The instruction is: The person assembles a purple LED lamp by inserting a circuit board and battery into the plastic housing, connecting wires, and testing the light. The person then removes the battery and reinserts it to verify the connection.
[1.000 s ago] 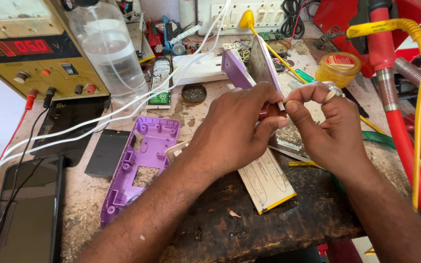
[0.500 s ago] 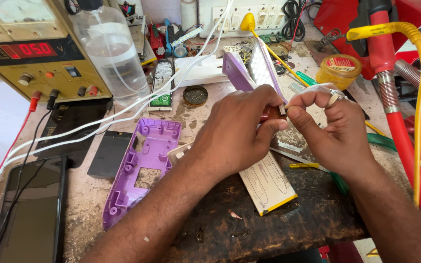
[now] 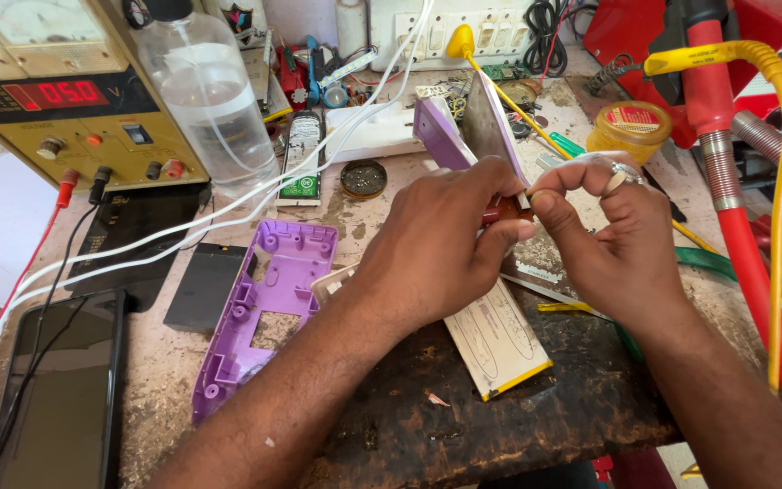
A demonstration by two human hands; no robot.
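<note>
Fingertips of both hands are pressed together around a small reddish-brown part (image 3: 502,210) at the middle of the bench. It is pinched by the left hand (image 3: 436,249) between thumb and fingers, and the fingertips of the right hand (image 3: 613,240), which bears a ring, are closed against the same spot from three o'clock; whether the right hand truly clamps the part or only touches it cannot be told. A thin white strip (image 3: 525,201) is seen just above the meeting point, held upright between the two hands.

Directly behind the grip, at twelve o'clock, a purple phone body with a metal plate (image 3: 472,127) is propped on edge. Below the hands, at six o'clock, a flat cream battery (image 3: 498,340) is laid on a dark worn wooden board (image 3: 536,417). At nine o'clock a purple plastic frame (image 3: 260,312) is laid face up, with a black rectangular piece (image 3: 203,285) just beside it. Further out at eight o'clock a dark phone (image 3: 70,398) is lying flat.

At ten o'clock a yellow bench power supply (image 3: 65,100) is set, with red and black leads running down from it, and a clear plastic bottle (image 3: 205,100) is stood near it. White cables (image 3: 228,213) are stretched across the bench. At two o'clock a small yellow tin (image 3: 628,127) is placed, and at three o'clock a red pipe with a yellow hose (image 3: 753,181) is seen.
</note>
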